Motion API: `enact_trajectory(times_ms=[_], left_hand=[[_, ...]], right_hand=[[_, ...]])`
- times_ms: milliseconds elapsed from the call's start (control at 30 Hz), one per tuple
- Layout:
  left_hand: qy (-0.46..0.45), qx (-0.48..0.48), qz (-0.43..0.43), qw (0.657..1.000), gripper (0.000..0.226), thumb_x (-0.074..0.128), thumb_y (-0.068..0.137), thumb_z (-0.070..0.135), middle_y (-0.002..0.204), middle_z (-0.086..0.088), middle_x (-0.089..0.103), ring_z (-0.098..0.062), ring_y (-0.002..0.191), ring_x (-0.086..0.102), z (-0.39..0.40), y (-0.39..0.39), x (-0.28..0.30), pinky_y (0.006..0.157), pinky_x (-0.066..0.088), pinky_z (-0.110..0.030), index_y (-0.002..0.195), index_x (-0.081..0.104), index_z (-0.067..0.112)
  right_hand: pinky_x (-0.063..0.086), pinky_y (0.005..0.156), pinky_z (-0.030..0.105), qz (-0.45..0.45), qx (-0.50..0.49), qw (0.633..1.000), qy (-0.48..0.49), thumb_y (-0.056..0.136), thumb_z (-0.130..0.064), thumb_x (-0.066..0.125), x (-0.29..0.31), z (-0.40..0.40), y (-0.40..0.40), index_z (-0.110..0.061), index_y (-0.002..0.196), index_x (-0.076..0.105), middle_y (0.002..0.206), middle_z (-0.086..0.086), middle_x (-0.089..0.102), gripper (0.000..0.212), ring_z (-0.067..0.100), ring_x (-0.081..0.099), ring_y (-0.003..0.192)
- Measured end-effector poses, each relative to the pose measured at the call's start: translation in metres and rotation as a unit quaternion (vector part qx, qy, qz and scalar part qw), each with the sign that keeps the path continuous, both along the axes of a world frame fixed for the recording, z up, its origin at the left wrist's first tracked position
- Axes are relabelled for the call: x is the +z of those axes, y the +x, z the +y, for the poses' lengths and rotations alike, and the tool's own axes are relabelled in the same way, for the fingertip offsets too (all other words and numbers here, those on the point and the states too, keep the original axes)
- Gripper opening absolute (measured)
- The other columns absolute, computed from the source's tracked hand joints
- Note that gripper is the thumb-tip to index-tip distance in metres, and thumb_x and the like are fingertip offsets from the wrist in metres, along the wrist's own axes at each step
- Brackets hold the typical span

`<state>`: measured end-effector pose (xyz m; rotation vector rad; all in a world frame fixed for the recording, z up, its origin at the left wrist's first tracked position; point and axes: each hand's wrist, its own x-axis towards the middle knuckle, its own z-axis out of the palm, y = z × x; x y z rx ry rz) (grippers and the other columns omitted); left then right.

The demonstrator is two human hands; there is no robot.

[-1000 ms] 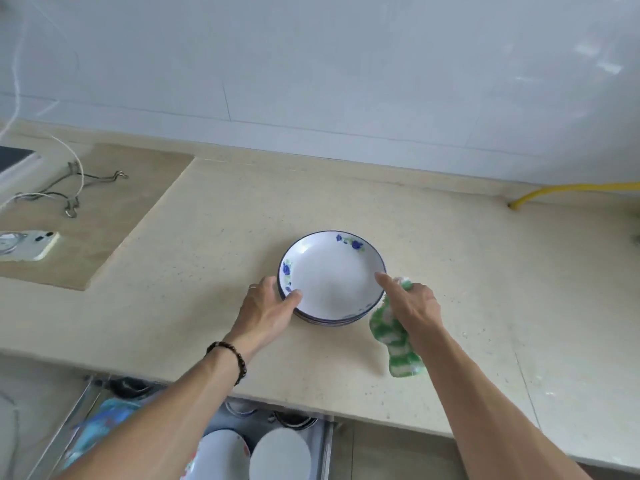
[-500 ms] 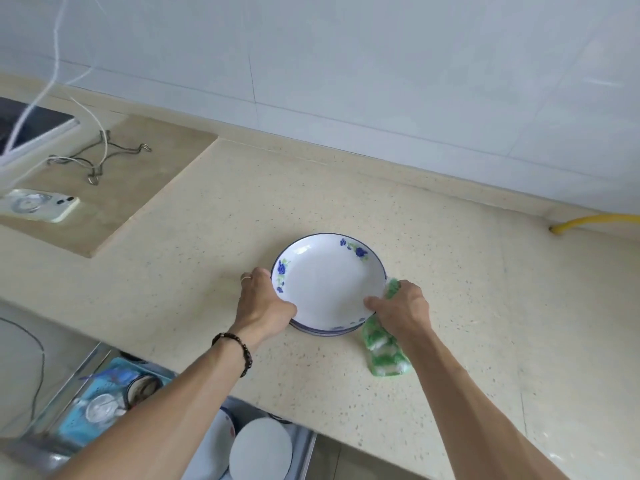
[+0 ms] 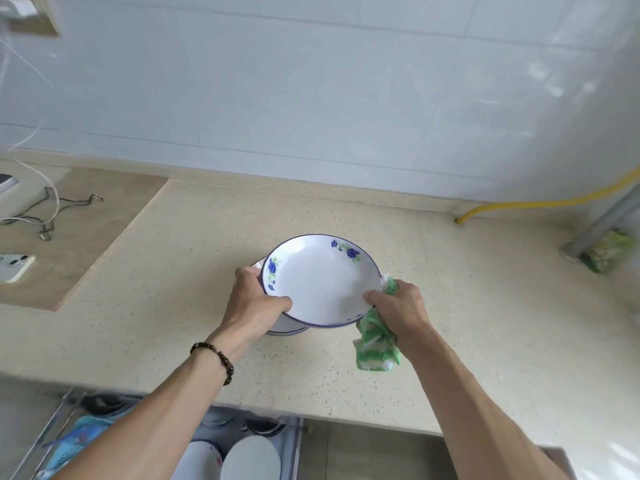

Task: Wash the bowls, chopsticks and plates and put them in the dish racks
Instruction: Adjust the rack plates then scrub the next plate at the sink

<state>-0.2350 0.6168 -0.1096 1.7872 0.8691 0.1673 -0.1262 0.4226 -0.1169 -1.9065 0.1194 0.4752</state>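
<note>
top plate [image 3: 320,284] gripped mid-frame by left hand [image 3: 254,306] and right hand [image 3: 401,306]; green cloth [image 3: 375,344] also clutched in right.

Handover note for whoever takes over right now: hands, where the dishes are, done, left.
Left hand: grips the left rim of the top plate, thumb on the inside.
Right hand: pinches the plate's right rim and holds a green-and-white dishcloth.
The top plate is raised and tilted above the plate stack on the counter.
Done: some white dishes sit in the pull-out rack below the counter.
Left: rack this plate, then the stack. Chopsticks not in view.
</note>
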Motion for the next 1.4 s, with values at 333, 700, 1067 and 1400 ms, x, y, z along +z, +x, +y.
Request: enact_trajectory(times_ms=[333,700,1067,1400], left_hand=[[-0.251,-0.102,-0.044,0.962,0.024,0.056,0.097,0.035,0.103,-0.01,0.068,-0.025,0.079,0.062,-0.113,0.018,0.058,0.067,0.05,-0.032,0.111,0.065,0.017],[-0.248,-0.246,0.012,0.937,0.042,0.037,0.106,0.048,0.115,-0.008,0.069,-0.027,0.09,0.068,-0.365,0.018,0.069,0.057,0.058,-0.035,0.127,0.06,0.02],[-0.091,-0.377,0.122,0.914,0.039,0.039,0.104,0.044,0.105,-0.014,0.065,-0.032,0.086,0.066,-0.61,0.009,0.06,0.047,0.056,-0.035,0.119,0.056,0.013],[0.039,-0.418,0.18,0.889,0.052,0.038,0.092,0.05,0.114,-0.019,0.062,-0.044,0.099,0.064,-0.685,0.016,0.05,0.069,0.06,-0.061,0.123,0.051,0.009]], right_hand=[[0.06,0.064,0.047,0.031,-0.145,0.985,0.093,0.084,0.0,0.068,0.063,-0.15,-0.06,0.007,0.093,0.066,0.074,0.019,0.066,0.012,0.03,0.065,0.06],[0.054,0.057,0.033,-0.015,-0.322,0.945,0.05,0.079,-0.002,0.071,0.047,-0.378,-0.137,0.0,0.08,0.072,0.069,0.013,0.07,0.003,0.022,0.063,0.056],[0.049,0.065,0.042,0.132,-0.395,0.897,0.146,0.057,-0.01,0.075,-0.04,-0.559,-0.202,0.011,0.074,0.064,0.063,0.018,0.058,0.03,0.028,0.058,0.061],[0.051,0.058,0.034,0.191,-0.399,0.872,0.209,0.078,0.003,0.064,-0.057,-0.594,-0.219,0.018,0.096,0.064,0.075,0.022,0.065,0.023,0.03,0.062,0.057]])
